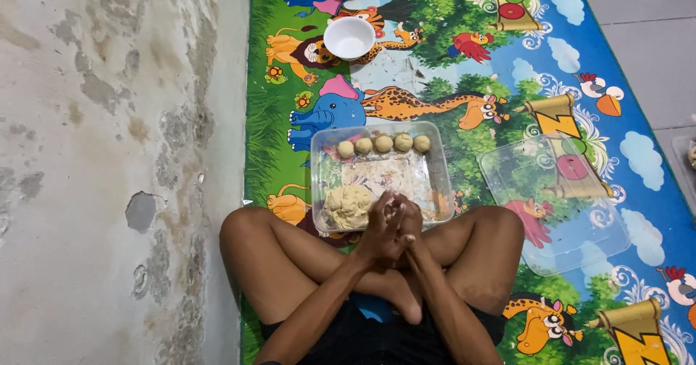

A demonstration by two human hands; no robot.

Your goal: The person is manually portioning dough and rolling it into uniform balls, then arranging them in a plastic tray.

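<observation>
My left hand (pixel 378 229) and my right hand (pixel 407 224) are pressed together palm to palm above my crossed legs, just at the near edge of a clear plastic tray (pixel 441 163). Whether a piece of dough lies between the palms is hidden. Inside the tray, a lump of pale dough (pixel 346 205) sits at the near left corner. Several small dough balls (pixel 383 144) stand in a row along the tray's far wall.
A clear plastic lid (pixel 558 198) lies on the colourful animal play mat to the right of the tray. A white bowl (pixel 349 37) stands farther ahead. A stained, peeling wall (pixel 116 155) runs along the left.
</observation>
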